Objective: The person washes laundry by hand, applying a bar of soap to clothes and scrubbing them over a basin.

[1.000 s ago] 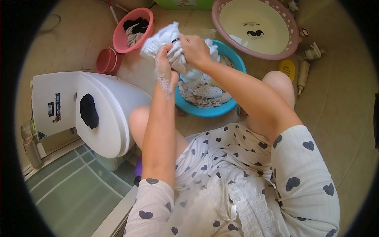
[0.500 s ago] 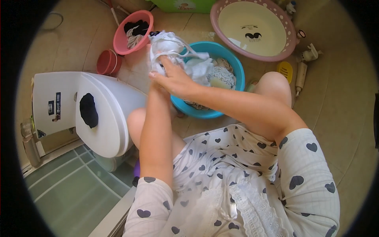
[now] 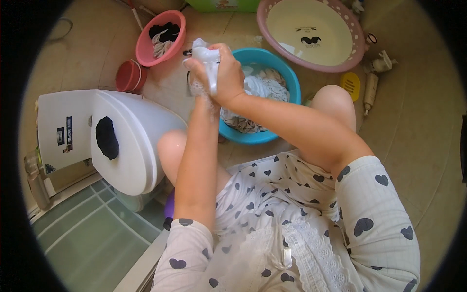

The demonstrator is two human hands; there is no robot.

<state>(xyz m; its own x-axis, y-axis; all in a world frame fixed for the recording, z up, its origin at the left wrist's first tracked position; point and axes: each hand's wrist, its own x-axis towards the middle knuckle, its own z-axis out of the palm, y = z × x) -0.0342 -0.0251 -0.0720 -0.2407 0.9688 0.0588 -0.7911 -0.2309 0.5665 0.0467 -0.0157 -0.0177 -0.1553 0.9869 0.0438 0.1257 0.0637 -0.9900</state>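
Beige floor (image 3: 413, 146) runs beneath the whole scene. Largest on it is the white toilet (image 3: 131, 151), lid down, at the person's left. Next comes the big basin (image 3: 357, 40) with a pink dotted rim, at the upper right, then the blue basin (image 3: 293, 82), holding heaped laundry (image 3: 260, 92). Smaller are the pink basin (image 3: 144, 51), with dark and pale fabric inside, and the red bucket (image 3: 126, 78) just beside it. Left hand (image 3: 195, 74) and right hand (image 3: 229, 75) share one grip, fingers closed around a bunched white cloth (image 3: 208, 54), held up near the blue basin's left side. Black cloth (image 3: 107, 138) lies on the toilet lid. Suds (image 3: 198, 89) cling to the left wrist.
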